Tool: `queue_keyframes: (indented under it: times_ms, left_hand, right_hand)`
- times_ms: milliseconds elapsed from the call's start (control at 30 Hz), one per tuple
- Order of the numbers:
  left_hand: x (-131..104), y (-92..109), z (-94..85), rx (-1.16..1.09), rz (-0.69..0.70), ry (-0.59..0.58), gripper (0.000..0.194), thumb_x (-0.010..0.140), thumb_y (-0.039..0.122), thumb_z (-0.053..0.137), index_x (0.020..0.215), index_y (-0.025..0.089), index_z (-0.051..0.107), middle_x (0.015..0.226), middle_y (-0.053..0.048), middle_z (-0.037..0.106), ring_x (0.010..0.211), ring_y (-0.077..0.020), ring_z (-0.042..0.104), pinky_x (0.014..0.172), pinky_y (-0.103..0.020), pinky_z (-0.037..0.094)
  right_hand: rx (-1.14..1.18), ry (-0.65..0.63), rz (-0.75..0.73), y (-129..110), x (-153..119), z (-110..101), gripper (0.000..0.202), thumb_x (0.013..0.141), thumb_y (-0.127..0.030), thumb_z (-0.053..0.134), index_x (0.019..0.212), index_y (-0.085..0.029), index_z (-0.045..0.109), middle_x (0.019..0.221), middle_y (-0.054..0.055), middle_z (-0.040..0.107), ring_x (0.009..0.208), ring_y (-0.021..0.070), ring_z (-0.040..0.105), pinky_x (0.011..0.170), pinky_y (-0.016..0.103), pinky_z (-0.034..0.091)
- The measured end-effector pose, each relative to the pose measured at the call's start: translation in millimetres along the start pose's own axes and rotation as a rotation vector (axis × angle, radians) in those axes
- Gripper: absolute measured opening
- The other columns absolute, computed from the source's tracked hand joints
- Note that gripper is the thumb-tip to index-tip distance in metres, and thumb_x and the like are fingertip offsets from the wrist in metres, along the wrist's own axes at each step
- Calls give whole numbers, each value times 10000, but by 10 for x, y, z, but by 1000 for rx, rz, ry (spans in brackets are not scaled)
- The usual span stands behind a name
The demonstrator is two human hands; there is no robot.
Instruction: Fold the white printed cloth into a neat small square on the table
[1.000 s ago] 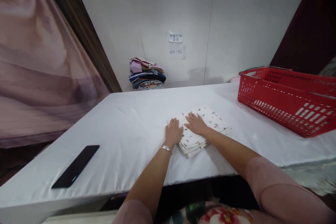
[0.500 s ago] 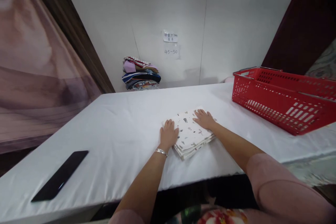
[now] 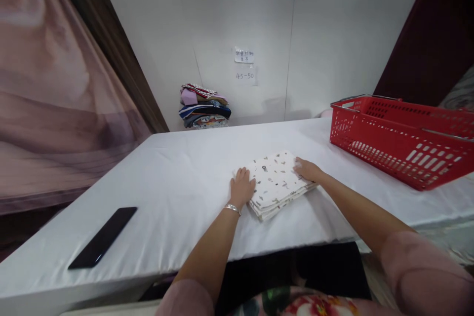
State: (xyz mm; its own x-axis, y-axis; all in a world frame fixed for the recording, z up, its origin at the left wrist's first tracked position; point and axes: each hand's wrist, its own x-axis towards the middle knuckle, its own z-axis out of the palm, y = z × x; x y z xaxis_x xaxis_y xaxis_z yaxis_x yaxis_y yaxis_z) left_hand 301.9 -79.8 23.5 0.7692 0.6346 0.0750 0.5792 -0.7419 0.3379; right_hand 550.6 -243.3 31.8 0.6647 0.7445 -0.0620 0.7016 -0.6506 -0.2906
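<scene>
A folded white cloth [image 3: 276, 180] with small grey and brown prints lies in several layers on the white-covered table [image 3: 177, 173]. My left hand [image 3: 242, 186], with a silver bracelet at the wrist, rests on the cloth's left edge, its fingers spread a little. At the right edge of the cloth is my right hand [image 3: 308, 170], its thumb on top and its other fingers bent around the side, gripping that edge.
A red plastic basket [image 3: 392, 143] stands at the right of the table. At the left front lies a flat black object [image 3: 103, 238]. A pile of folded cloths [image 3: 205, 108] sits beyond the back edge, beside paper signs [image 3: 244, 55] on the wall.
My right hand has slid from the cloth's top to its right edge and closed on it. My left hand stays at the left edge. The view has shifted slightly.
</scene>
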Motion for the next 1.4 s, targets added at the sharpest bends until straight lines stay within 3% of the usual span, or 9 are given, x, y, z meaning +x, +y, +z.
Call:
queue_keyframes:
  times_ms: [167,267,500,667,833,1000,1167,1233,1400]
  left_hand:
    - [46,5,-98,-21,0,-58,450,918,383,328,1346,255,390,1514,-66,231,1400,-232,161,1081,-552,193]
    - [161,-46,-173,-22,-25,21,434,923,418,315,1290,237,459,1489,-73,295,1384,-242,206,1088,-526,192]
    - [464,-204,-240,-28,-155,-5,456,861,384,456,1266,178,487,1313,-125,508,1220,-254,441,971,-355,368]
    - [329,-225,-290,-133,-201,22,422,785,311,548,1179,161,554,1217,-103,571,1106,-218,521,920,-290,393]
    - [-74,-232,-244,-233,-284,76,359,784,339,542,1102,177,582,1123,-86,609,1005,-200,565,850,-282,427]
    - [-255,-215,-188,-254,-283,166,441,795,408,539,1153,152,559,1158,-107,581,1063,-217,541,904,-309,423]
    - [-229,-133,-173,-104,-72,228,460,851,381,490,1265,179,482,1401,-104,415,1304,-241,345,1066,-381,295]
    - [-228,-105,-145,-32,30,211,461,884,399,439,1298,198,453,1447,-89,363,1349,-249,274,1099,-433,230]
    - [-243,-113,-67,74,78,115,422,929,385,319,1297,227,454,1442,-74,382,1318,-251,328,1080,-502,238]
  right_hand:
    - [30,-1,126,259,-166,-46,653,840,-420,497,1400,-112,367,1360,161,479,1230,288,472,998,358,375]
    - [110,1,163,339,-180,-45,677,794,-454,563,1355,-97,438,1352,167,487,1219,301,482,996,363,384]
    - [202,24,133,399,-154,-33,625,733,-409,655,1269,-111,537,1283,165,554,1158,294,539,944,353,434]
    - [217,104,108,357,41,-78,636,723,-392,674,1283,-135,519,1196,139,616,1071,265,593,886,328,461]
    - [141,179,58,87,388,-132,645,771,-379,627,1347,-161,436,1210,132,593,1089,263,569,884,334,441]
    - [5,165,20,-232,416,-157,532,774,-302,604,1275,-155,502,1236,185,550,1193,347,455,980,490,317]
    - [-50,173,-249,-698,-39,-47,522,863,-360,474,1357,-206,407,1417,128,406,1323,278,298,1074,467,178]
    - [-19,88,-344,-889,-321,88,563,877,-453,429,1387,-220,375,1459,111,352,1357,280,240,1085,480,150]
    - [-4,-79,-503,-1102,-797,359,600,891,-550,339,1380,-206,392,1491,133,280,1377,300,192,1081,546,104]
